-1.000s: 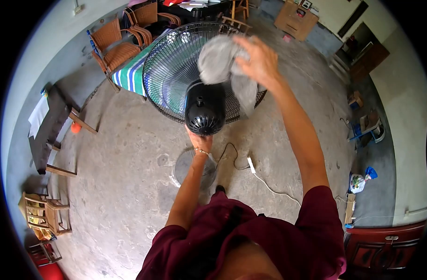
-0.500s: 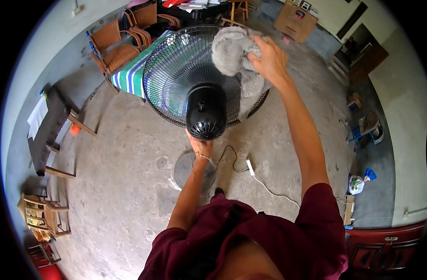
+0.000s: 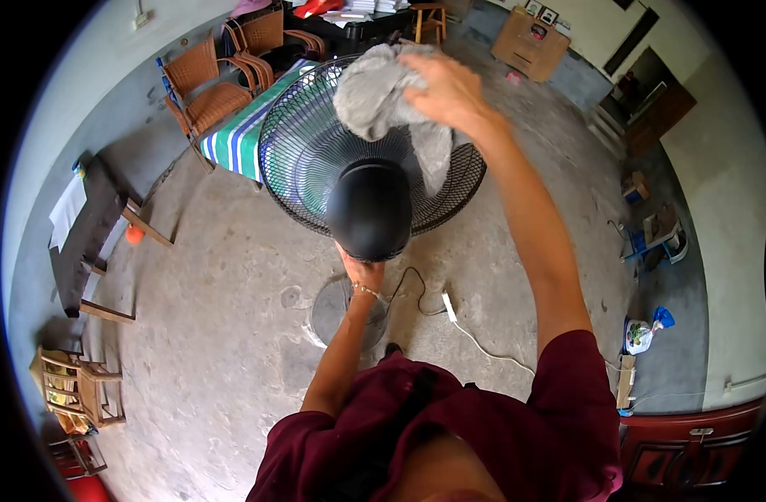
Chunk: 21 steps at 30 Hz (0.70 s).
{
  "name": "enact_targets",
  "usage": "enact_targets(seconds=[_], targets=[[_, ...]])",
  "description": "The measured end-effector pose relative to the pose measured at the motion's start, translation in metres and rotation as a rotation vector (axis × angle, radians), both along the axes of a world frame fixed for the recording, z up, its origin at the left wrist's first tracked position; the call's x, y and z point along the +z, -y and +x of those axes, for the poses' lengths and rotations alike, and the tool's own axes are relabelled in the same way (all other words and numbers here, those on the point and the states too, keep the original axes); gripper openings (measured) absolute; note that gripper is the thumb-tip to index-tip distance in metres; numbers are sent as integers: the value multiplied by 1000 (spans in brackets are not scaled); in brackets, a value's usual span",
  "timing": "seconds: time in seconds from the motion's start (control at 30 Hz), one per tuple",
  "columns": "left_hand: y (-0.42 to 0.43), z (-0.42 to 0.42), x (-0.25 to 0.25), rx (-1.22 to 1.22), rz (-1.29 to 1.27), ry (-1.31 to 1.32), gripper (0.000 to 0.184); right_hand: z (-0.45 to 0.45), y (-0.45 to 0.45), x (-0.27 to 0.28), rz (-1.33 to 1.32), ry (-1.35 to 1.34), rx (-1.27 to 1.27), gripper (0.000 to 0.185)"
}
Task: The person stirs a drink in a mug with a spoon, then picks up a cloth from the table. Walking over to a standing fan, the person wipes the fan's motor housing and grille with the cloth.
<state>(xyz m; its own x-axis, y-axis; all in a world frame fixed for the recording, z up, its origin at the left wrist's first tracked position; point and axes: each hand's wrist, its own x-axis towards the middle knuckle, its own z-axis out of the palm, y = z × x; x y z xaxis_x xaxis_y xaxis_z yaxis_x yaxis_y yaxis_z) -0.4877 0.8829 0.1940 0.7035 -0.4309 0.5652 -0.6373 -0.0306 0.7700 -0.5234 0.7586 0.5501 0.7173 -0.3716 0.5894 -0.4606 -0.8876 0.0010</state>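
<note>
A black standing fan is in front of me, its wire cage (image 3: 303, 159) facing away and its rounded motor housing (image 3: 370, 209) toward me. My left hand (image 3: 362, 266) grips the fan just under the housing; its fingertips are hidden behind it. In my right hand (image 3: 446, 88) is a grey cloth (image 3: 373, 94), pressed on the upper part of the cage, with one end hanging down over the right side. Below, the round fan base (image 3: 345, 314) rests on the floor.
A white power strip (image 3: 449, 307) with its cord lies right of the base. Behind the fan are a green striped cloth (image 3: 241, 138) and wicker chairs (image 3: 211, 105). A dark bench (image 3: 99, 226) and wooden chair (image 3: 82, 385) stand left; a plastic bag (image 3: 639, 336) sits right.
The cloth and my right hand moved right, then back left across the cage. The motor housing has tilted, so its vented end no longer shows. My left hand still holds below it.
</note>
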Motion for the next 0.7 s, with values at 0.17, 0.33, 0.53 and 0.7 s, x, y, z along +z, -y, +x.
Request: enact_targets(seconds=[0.17,0.33,0.53,0.7], targets=[[0,0,-4,35,-75,-38,52,-3,-33,-29,76,-433,18,51],[-3,-2,14,22,-85,-7,52,-26,-34,-53,184,-570,53,50],[-4,-5,3,14,-71,48,50,-20,-24,-1,6,53,142,48],[-3,-5,8,-31,-74,-48,46,5,-36,-45,18,-378,-18,53]])
